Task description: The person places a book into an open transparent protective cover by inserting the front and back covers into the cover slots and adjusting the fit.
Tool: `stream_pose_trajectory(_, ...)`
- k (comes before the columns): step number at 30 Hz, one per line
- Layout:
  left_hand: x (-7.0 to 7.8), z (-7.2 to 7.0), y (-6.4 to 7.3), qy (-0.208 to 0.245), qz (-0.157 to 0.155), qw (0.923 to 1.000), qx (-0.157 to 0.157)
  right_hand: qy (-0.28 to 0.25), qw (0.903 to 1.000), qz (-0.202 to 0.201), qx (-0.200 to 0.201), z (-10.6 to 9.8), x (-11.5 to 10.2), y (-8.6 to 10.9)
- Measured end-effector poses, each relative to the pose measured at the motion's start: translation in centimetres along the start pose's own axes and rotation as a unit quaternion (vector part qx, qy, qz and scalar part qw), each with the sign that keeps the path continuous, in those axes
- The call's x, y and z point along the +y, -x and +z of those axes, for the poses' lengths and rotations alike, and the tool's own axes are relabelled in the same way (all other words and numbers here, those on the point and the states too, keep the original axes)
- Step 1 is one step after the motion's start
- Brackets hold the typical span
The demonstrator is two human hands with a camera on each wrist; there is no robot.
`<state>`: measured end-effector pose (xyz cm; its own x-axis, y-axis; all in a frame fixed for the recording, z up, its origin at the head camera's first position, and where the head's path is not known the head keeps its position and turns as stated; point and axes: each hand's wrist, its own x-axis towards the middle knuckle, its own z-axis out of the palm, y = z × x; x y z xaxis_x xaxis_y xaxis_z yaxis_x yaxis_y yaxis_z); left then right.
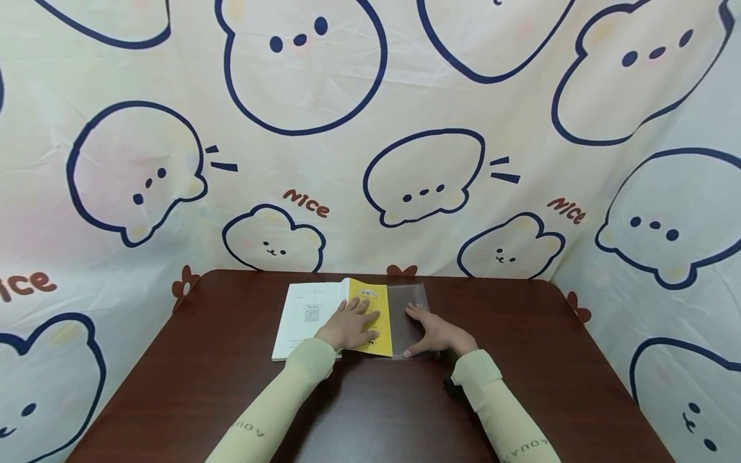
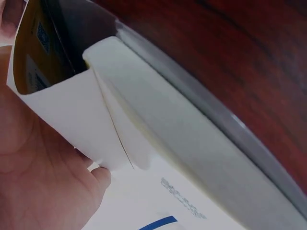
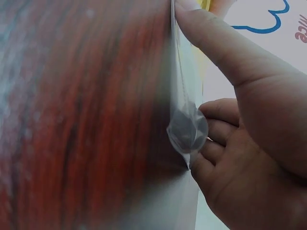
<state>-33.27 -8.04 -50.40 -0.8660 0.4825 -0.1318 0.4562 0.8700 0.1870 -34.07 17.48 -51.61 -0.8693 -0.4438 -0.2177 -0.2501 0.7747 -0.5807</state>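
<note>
A thick book with white pages [image 1: 296,331] lies opened near the far edge of the table. Its yellow cover [image 1: 383,334] is turned out to the right. My left hand [image 1: 347,325] rests on this cover with spread fingers; the left wrist view shows its palm [image 2: 43,177] beside the raised white fold [image 2: 62,103]. A clear plastic book cover [image 1: 401,315] extends past the yellow one. My right hand [image 1: 439,331] touches this plastic, thumb apart from the fingers. In the right wrist view, the thumb [image 3: 216,43] meets the plastic's edge, near a crumpled clear bulge [image 3: 189,129].
The dark brown wooden table [image 1: 202,360] extends to both sides of the book and toward me. Behind it hangs a pale cloth [image 1: 347,161] with bear drawings, which continues along the right side.
</note>
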Motion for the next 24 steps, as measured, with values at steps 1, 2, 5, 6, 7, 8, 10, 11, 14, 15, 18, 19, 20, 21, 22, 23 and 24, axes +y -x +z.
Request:
stream_pose_trajectory(1,0.0,0.0,0.1,0.000,0.001,1.0000,0.000,0.000,1.0000,-0.002,0.000,0.1,0.0,0.0)
stream_pose_trajectory(2,-0.1,0.1,0.1,0.001,0.002,1.0000,0.001,0.001,1.0000,-0.002,0.000,0.1,0.0,0.0)
stream_pose_trajectory(5,0.1,0.0,0.2,0.002,0.005,1.0000,-0.004,0.002,1.0000,-0.004,0.000,0.0,-0.1,-0.1)
stream_pose_trajectory(6,0.1,0.1,0.3,0.001,0.006,1.0000,-0.005,0.001,1.0000,-0.004,0.000,0.0,-0.2,-0.1)
stream_pose_trajectory(7,0.2,0.1,0.3,0.000,0.007,1.0000,-0.007,0.002,1.0000,-0.003,0.000,0.1,-0.2,-0.1)
stream_pose_trajectory(8,0.3,0.2,0.3,-0.003,0.007,0.9999,-0.008,0.002,1.0000,-0.003,0.000,0.1,-0.2,-0.1)
stream_pose_trajectory(10,0.4,0.2,0.2,-0.010,0.006,0.9999,-0.009,0.000,1.0000,-0.003,0.000,0.1,-0.2,-0.1)
stream_pose_trajectory(11,0.5,0.2,0.2,-0.013,0.004,0.9999,-0.008,0.000,1.0000,-0.003,0.000,0.1,-0.2,-0.1)
stream_pose_trajectory(14,0.7,0.4,0.0,-0.014,-0.003,0.9999,-0.006,0.000,1.0000,-0.005,-0.002,0.0,-0.3,-0.2)
stream_pose_trajectory(15,0.7,0.5,0.0,-0.010,-0.006,0.9999,-0.005,0.001,1.0000,-0.006,-0.004,0.0,-0.3,-0.2)
stream_pose_trajectory(18,0.9,0.7,-0.1,-0.004,-0.014,0.9999,-0.006,0.002,0.9999,-0.008,-0.008,0.0,-0.5,-0.2)
stream_pose_trajectory(19,0.9,0.8,-0.2,-0.003,-0.016,0.9999,-0.005,0.003,0.9999,-0.009,-0.010,0.1,-0.5,-0.2)
stream_pose_trajectory(20,1.0,0.8,-0.3,-0.002,-0.018,0.9998,-0.006,0.003,0.9999,-0.009,-0.010,0.1,-0.6,-0.2)
stream_pose_trajectory(21,1.1,0.9,-0.3,0.000,-0.019,0.9998,-0.005,0.004,0.9999,-0.010,-0.009,0.1,-0.7,-0.2)
stream_pose_trajectory(22,1.1,0.9,-0.4,0.000,-0.019,0.9998,-0.006,0.004,0.9999,-0.010,-0.009,0.1,-0.7,-0.2)
stream_pose_trajectory(23,1.2,0.9,-0.5,0.003,-0.020,0.9998,-0.006,0.005,0.9999,-0.009,-0.008,0.1,-0.7,-0.2)
stream_pose_trajectory(24,1.3,1.0,-0.5,0.003,-0.019,0.9998,-0.007,0.007,0.9999,-0.009,-0.008,0.1,-0.7,-0.2)
